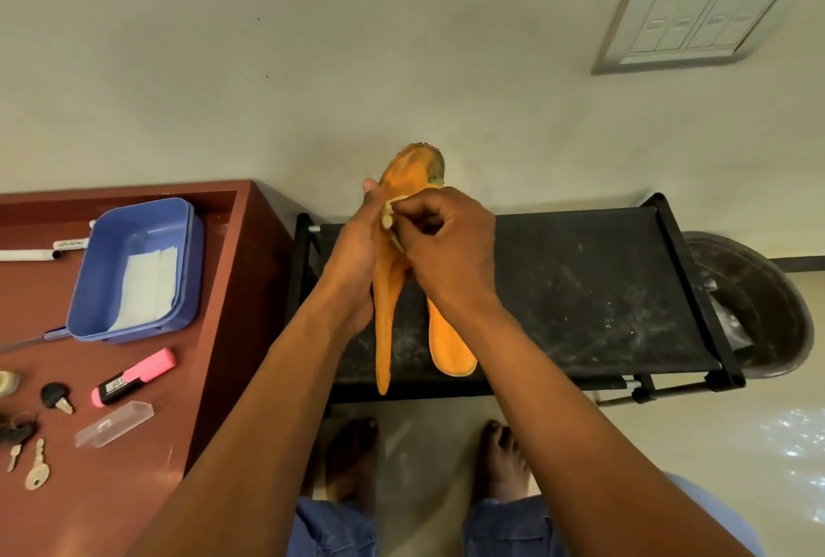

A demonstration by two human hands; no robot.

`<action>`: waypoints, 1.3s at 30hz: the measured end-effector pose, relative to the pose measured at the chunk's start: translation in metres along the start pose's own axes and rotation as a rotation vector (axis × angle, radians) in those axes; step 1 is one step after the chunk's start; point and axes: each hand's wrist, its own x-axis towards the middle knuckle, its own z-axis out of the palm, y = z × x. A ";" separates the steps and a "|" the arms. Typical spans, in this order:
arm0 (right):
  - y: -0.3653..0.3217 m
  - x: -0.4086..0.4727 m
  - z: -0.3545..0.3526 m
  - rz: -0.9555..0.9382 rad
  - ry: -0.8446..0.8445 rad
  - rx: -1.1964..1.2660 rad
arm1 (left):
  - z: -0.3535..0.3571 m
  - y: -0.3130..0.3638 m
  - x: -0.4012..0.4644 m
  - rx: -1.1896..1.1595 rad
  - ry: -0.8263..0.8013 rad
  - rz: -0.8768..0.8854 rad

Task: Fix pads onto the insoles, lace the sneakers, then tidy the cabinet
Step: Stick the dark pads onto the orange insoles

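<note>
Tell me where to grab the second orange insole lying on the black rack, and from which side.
Judging by its pose, take the insole on the rack at its rounded near end, which reaches the front edge of the black rack. Come from the front, below the right hand; its far end is hidden behind that hand and the held insole.
</note>
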 end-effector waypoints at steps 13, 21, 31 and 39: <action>0.000 0.002 -0.001 -0.080 0.060 -0.029 | -0.003 -0.005 0.005 0.134 -0.063 0.035; 0.008 0.022 -0.027 0.084 0.289 0.026 | 0.004 -0.009 0.009 0.348 -0.199 0.049; -0.004 0.003 0.001 -0.023 0.040 -0.006 | -0.009 -0.005 0.009 0.187 -0.076 0.011; 0.014 0.021 -0.023 0.068 0.289 -0.112 | -0.004 -0.004 0.009 0.377 -0.186 -0.010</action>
